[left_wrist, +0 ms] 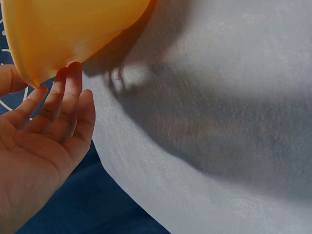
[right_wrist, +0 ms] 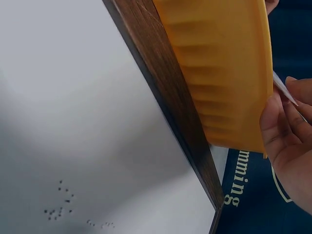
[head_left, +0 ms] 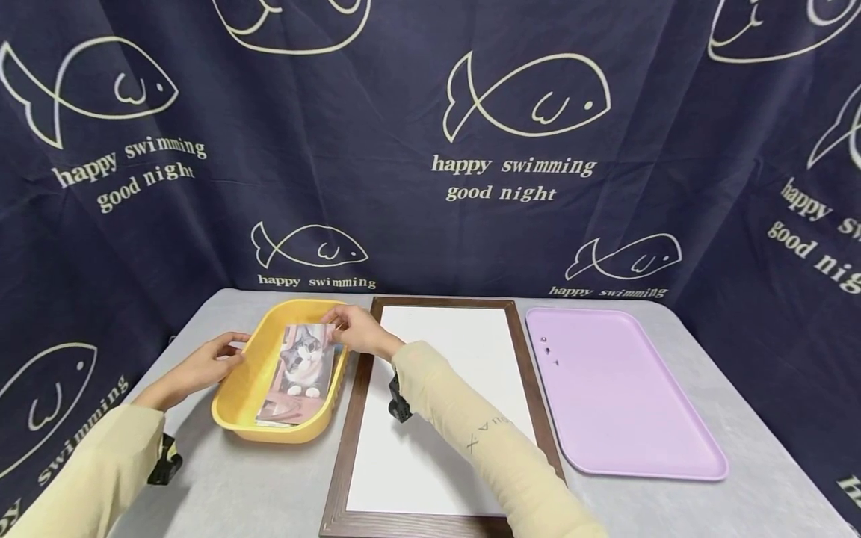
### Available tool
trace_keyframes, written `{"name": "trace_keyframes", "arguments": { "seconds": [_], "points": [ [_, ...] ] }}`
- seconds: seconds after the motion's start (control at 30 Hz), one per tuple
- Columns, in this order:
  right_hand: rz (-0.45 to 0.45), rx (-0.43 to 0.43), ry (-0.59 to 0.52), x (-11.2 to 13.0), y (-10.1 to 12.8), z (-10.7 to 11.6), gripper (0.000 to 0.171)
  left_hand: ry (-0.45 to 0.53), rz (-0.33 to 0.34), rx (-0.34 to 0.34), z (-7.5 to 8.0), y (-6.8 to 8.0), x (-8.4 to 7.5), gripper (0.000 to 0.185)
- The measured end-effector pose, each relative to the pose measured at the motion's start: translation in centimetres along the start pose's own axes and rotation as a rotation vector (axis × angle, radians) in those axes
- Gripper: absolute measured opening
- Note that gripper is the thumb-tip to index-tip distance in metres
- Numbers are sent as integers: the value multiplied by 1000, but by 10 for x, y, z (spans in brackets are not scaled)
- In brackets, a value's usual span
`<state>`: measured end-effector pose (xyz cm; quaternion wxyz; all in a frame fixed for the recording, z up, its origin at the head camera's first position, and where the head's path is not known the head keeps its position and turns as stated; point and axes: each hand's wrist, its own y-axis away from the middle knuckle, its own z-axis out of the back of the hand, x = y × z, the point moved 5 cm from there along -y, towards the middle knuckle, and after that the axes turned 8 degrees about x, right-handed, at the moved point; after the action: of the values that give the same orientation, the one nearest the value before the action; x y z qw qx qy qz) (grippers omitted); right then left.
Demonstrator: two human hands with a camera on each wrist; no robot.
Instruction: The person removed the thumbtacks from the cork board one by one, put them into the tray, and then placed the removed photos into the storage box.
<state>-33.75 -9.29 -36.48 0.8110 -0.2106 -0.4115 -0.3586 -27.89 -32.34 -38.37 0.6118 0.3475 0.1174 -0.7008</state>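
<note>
A yellow plastic tub stands at the left of the table. Inside it lies a stack of picture cards, the top one a cat picture. My right hand reaches over the tub's far right rim and pinches the cat picture near its upper right corner; in the right wrist view a thin white card edge shows between thumb and fingers. My left hand holds the tub's left rim, with the thumb at the rim and the fingertips against the outer wall.
Right of the tub lies a brown wooden frame with a white panel, under my right forearm. Small dark specks show on the panel. A lilac tray with a few tiny dark pieces lies farther right. Navy fish-print cloth surrounds the table.
</note>
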Motion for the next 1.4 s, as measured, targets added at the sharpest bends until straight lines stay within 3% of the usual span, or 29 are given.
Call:
{"name": "trace_keyframes", "arguments": {
  "seconds": [0.13, 0.4, 0.7, 1.17, 1.4],
  "points": [
    [14, 4, 59, 1, 0, 0, 26, 6, 25, 3, -1, 0, 1, 47],
    [8, 33, 75, 0, 1, -1, 31, 23, -6, 3, 1, 1, -1, 45],
    [-18, 69, 185, 0, 4, 0, 33, 19, -9, 3, 2, 1, -3, 45],
    [101, 117, 277, 15, 17, 14, 32, -9, 0, -3, 2, 0, -4, 45],
    [118, 139, 292, 12, 31, 26, 32, -25, 29, 1, 2, 1, -6, 46]
  ]
}}
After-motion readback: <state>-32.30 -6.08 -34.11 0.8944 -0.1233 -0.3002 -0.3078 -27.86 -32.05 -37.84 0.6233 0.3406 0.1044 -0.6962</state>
